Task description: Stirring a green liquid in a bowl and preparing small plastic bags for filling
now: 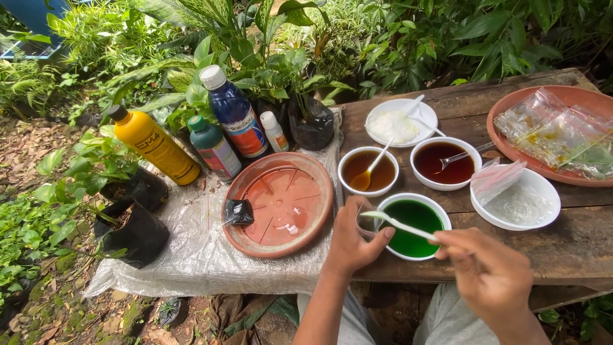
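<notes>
Your right hand pinches a white plastic spoon, its tip held over the bowl of green liquid; your left hand curls around what looks like a small clear bag at the bowl's rim. I judge filling barely begun: the terracotta saucer holds one small dark pouch, and the two brown bowls look full.

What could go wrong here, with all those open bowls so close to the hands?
The left hand steadies the bowl of green liquid, which sits near the table edge; a nudge might tip it. The right hand lifts a white spoon that could drip. The brown bowls stand close, so splashes might mix.
</notes>
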